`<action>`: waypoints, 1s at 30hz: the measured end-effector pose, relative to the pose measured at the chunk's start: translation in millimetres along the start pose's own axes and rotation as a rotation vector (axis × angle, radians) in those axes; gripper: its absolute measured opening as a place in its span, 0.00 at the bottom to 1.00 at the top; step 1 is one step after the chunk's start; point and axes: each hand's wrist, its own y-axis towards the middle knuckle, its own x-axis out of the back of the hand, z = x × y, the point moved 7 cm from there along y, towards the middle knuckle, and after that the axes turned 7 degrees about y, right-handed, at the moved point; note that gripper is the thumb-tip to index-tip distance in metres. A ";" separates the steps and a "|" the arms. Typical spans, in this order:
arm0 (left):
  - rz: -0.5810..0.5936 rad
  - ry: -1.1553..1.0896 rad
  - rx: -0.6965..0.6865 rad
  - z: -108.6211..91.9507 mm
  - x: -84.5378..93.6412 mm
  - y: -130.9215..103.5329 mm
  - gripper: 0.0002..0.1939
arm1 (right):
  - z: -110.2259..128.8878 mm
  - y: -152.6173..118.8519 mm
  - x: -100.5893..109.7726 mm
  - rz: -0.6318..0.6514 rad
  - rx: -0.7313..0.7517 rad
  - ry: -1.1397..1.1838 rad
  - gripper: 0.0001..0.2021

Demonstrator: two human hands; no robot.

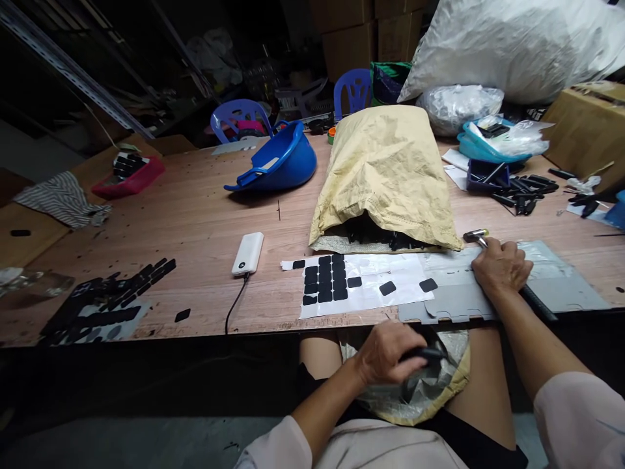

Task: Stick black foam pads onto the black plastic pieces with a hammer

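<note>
My left hand (390,352) is closed round a slim black piece (424,353), whose kind I cannot make out. It is above an open yellow-and-silver sack (461,384) lying across my lap. On the table, my right hand (502,264) grips a small hammer (540,303); its metal head shows beyond my fingers and its black handle below my wrist. Under that hand lies a grey flat sheet (461,296). Left of it is a white backing sheet (374,303) bearing rows of black rounded-square stickers (325,279), with several loose ones further right.
A large yellow paper sack (385,169) with black parts in its mouth stands ahead. A blue basin (293,159), a white power bank (248,254) with a cable, and black strips (146,280) lie leftward. Black pieces (525,192) are piled right, beside a turquoise basin (493,146).
</note>
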 end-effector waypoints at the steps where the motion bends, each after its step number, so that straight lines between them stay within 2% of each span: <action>1: 0.055 0.000 0.055 0.9 -14.7 -14.7 0.12 | 0.4 -0.2 0.1 0.001 0.003 0.001 0.23; 4: 0.218 0.024 0.451 30.6 -53.8 -47.0 0.13 | 2.1 -0.4 0.8 0.015 0.007 0.002 0.23; 6: 0.358 0.057 0.710 51.8 -72.3 -58.1 0.16 | 3.1 -0.2 1.1 0.026 0.008 -0.006 0.23; 7: 0.431 0.073 0.796 58.0 -78.3 -59.8 0.18 | 3.3 -0.2 1.2 0.028 0.006 -0.013 0.23; 9: 0.545 0.092 0.867 59.7 -83.0 -55.7 0.22 | 3.8 -0.1 1.0 0.033 0.006 -0.028 0.23; 10: 0.573 0.091 0.859 55.5 -81.4 -50.5 0.25 | 3.9 -0.2 0.9 0.033 0.007 -0.036 0.23; 12: 0.580 0.023 0.756 38.4 -71.7 -34.1 0.29 | 3.9 -0.5 0.7 0.027 0.008 -0.049 0.22; 14: 0.498 -0.144 0.593 17.2 -49.8 -9.4 0.25 | 3.9 -0.9 0.8 0.015 0.008 -0.065 0.22; 16: 0.303 -0.321 0.497 10.9 -10.7 21.8 0.13 | 3.8 -1.2 0.8 0.002 0.008 -0.082 0.21; 17: 0.130 -0.340 0.518 20.2 17.0 37.8 0.11 | 3.9 -1.2 0.3 0.002 0.011 -0.088 0.21; 19: -0.214 -0.188 0.688 57.6 76.0 61.3 0.12 | 3.6 -0.9 -1.1 0.006 0.012 -0.097 0.21; 21: -0.456 0.106 0.921 100.3 128.1 73.4 0.13 | 2.5 -0.5 -2.7 0.013 0.004 -0.103 0.21; 22: -0.522 0.228 1.045 120.4 147.1 76.1 0.13 | 1.8 -0.3 -3.2 0.014 -0.002 -0.106 0.21; 24: -0.556 0.315 1.157 153.7 168.1 83.8 0.13 | 1.3 -0.2 -3.9 0.019 -0.006 -0.108 0.20; 25: -0.539 0.342 1.207 166.8 172.6 85.6 0.11 | 1.5 -0.2 -4.1 0.023 -0.005 -0.107 0.21; 27: -0.476 0.352 1.275 184.1 172.5 87.4 0.09 | 2.5 -0.5 -3.7 0.031 0.000 -0.101 0.21; 30: -0.381 0.336 1.312 190.8 163.4 89.6 0.10 | 4.1 -0.9 -2.3 0.038 0.003 -0.090 0.21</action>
